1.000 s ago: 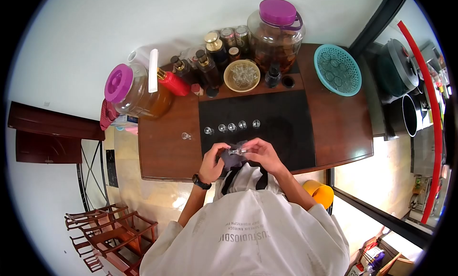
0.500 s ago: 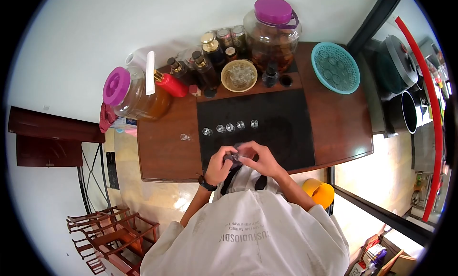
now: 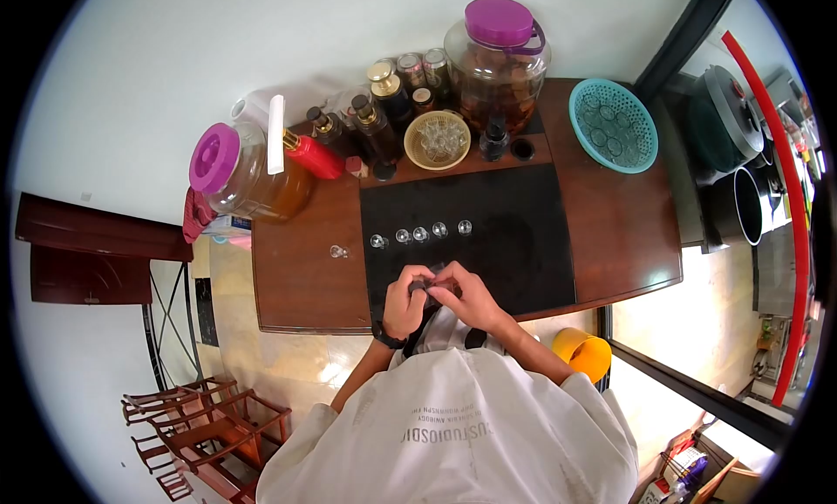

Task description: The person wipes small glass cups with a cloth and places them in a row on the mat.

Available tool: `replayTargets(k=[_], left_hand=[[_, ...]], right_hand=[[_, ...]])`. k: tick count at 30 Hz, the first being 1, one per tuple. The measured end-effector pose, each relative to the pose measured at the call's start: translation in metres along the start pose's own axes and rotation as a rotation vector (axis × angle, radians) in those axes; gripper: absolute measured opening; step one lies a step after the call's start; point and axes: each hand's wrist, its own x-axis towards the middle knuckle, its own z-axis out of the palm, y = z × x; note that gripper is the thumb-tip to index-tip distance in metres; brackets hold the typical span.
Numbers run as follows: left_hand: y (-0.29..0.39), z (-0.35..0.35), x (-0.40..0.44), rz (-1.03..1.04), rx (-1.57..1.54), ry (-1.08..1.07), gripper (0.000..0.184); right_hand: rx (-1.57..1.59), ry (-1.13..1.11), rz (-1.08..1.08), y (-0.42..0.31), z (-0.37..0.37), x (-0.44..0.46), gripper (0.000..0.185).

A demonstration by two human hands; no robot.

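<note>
My left hand (image 3: 404, 303) and my right hand (image 3: 467, 298) meet over the front edge of a black mat (image 3: 514, 242). Between their closed fingers is a small dark grey cloth (image 3: 418, 286); whatever it may be wrapped around is hidden. Beyond my hands, several small clear glass cups stand in a row on the mat, among them a left-end cup (image 3: 377, 241) and a right-end cup (image 3: 465, 227). Another small glass (image 3: 338, 252) lies on the bare wood left of the mat.
A tan basket (image 3: 410, 153) of clear glass pieces and a turquoise basket (image 3: 646, 159) of glasses stand at the back. Around them are bottles, cans, a large jar (image 3: 497, 68) and a left jar (image 3: 253, 186). A yellow bin (image 3: 582, 351) stands below the table's right front.
My right fingers have curled in closer to my left hand, and my left wrist has turned slightly. The row of cups has not moved.
</note>
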Motion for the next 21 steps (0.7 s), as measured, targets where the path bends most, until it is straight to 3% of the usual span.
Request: replayTargets(k=[5, 9, 11, 13, 17, 18, 21], left_hand=[[0.001, 0.007, 0.002, -0.008, -0.088, 0.061, 0.024], [-0.001, 0.007, 0.001, -0.027, -0.075, 0.104, 0.024], [0.001, 0.002, -0.001, -0.023, -0.049, 0.078, 0.025], [0.001, -0.005, 0.0, -0.017, -0.022, 0.057, 0.026], [0.003, -0.008, 0.005, 0.185, 0.106, 0.022, 0.03], [0.004, -0.007, 0.007, 0.273, 0.116, 0.037, 0.031], [0.001, -0.009, 0.006, 0.278, 0.123, -0.009, 0.031]], right_hand=[[-0.114, 0.022, -0.203, 0.0, -0.002, 0.003, 0.018], [-0.106, 0.006, -0.209, -0.002, 0.0, 0.002, 0.016], [0.171, 0.031, 0.026, 0.0, 0.002, -0.001, 0.019], [0.111, -0.038, 0.093, 0.008, -0.005, 0.0, 0.027], [0.118, -0.178, 0.316, 0.005, -0.005, -0.003, 0.049], [0.118, -0.176, 0.316, 0.006, -0.004, -0.004, 0.049], [0.19, -0.161, 0.343, 0.01, -0.003, -0.004, 0.049]])
